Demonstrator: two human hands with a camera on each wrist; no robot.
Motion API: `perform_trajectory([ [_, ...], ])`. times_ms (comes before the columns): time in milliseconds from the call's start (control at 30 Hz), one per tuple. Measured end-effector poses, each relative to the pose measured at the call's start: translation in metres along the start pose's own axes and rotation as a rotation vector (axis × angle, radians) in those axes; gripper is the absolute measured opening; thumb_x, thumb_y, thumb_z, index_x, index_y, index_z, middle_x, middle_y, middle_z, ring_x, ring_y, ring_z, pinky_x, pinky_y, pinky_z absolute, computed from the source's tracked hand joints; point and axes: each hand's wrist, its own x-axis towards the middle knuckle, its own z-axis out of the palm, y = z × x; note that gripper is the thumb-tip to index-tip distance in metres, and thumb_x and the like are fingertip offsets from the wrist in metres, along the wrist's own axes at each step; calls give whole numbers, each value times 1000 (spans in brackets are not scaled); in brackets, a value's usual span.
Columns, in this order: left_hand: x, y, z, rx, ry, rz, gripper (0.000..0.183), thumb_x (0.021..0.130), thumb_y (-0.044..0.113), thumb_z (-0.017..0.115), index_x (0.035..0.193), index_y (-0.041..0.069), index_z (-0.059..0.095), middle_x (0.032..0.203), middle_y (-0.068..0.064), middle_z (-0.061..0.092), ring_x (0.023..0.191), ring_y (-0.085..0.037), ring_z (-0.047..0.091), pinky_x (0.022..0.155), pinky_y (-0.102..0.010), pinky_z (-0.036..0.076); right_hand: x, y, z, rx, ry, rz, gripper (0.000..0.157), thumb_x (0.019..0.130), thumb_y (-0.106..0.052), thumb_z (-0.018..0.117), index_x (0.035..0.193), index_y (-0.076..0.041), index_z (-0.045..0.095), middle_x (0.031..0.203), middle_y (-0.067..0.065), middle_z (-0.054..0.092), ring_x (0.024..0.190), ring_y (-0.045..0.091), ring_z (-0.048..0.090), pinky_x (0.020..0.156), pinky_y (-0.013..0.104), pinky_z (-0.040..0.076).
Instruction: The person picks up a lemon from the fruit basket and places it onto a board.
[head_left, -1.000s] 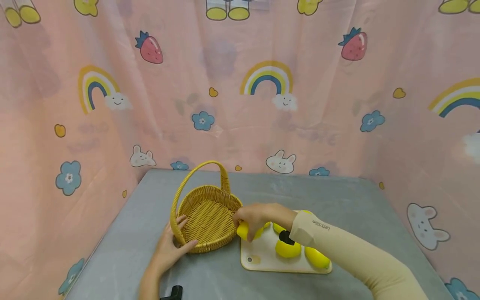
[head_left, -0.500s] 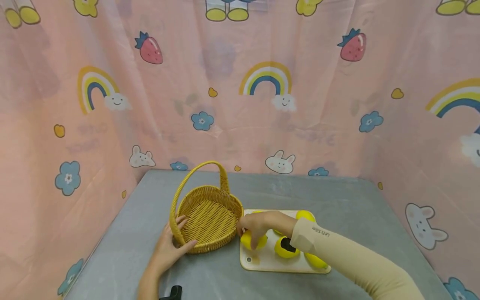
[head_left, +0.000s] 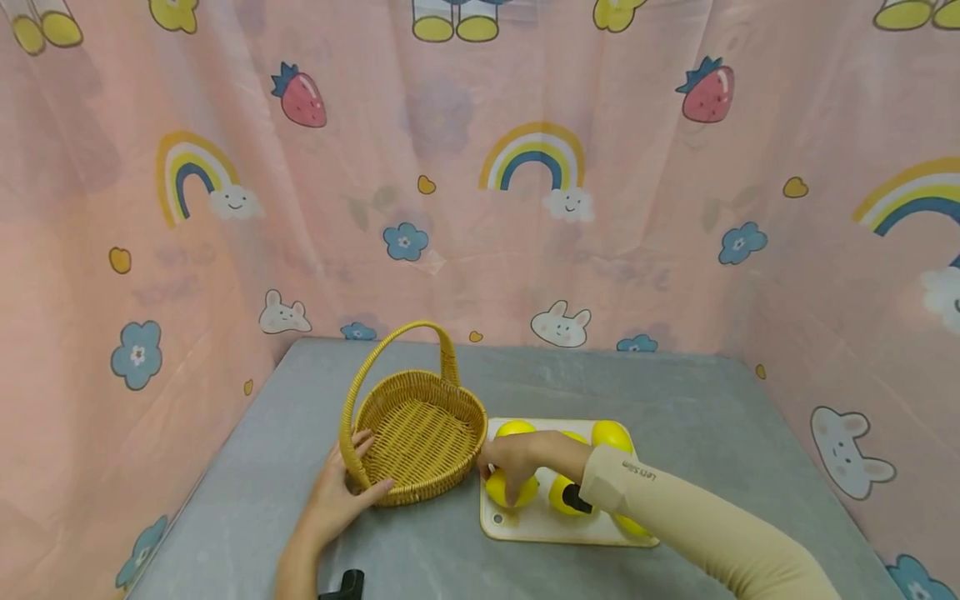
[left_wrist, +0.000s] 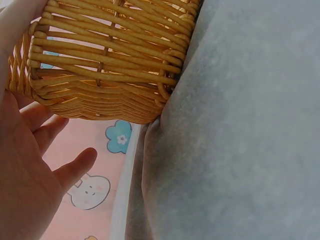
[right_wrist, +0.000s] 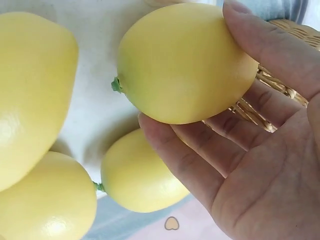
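A yellow wicker basket [head_left: 423,433] with a tall arched handle stands on the table; nothing lies inside it. My left hand [head_left: 333,492] holds its left side, the thumb over the front rim and fingers by the handle's foot. In the left wrist view two fingers [left_wrist: 47,132] stay clear of the weave. Right of the basket lies a white cutting board [head_left: 540,529] with several yellow lemons. My right hand [head_left: 517,457] holds the lemon [head_left: 517,490] nearest the basket, low over or on the board. Thumb and fingers span this lemon [right_wrist: 185,65] in the right wrist view.
More lemons sit behind and beside the held one, such as one lemon [head_left: 611,434] at the back right. My right sleeve [head_left: 690,508] hides part of the board. A pink printed curtain [head_left: 465,275] encloses the grey table [head_left: 660,392].
My right hand has brought the lemon from beside the basket's right rim slightly right and down to the board's left part. The left hand and basket have stayed put.
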Motion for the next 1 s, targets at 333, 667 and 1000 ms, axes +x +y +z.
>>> perform_trajectory([
  [333,0,0,1,1,4,2,77,81,25,85,143,-4,50,151,-17,42,143,-41,27,107,-69,27,-1,0,4,-28,16,9,36,76,-8,87,107,-10,68,101,-2,55,84,6,48,78,20,45],
  [667,1,-2,1,-4,4,5,77,81,26,84,143,-4,50,151,-17,42,146,-41,22,108,-70,24,0,0,6,-46,33,57,50,75,-15,89,118,-10,65,115,0,59,103,12,57,90,24,47],
  [1000,1,-4,2,7,0,-4,78,82,31,83,144,-3,50,152,-16,41,148,-41,17,108,-71,22,-5,7,3,11,72,78,54,79,-21,86,127,-12,64,121,-1,62,110,13,58,92,28,48],
])
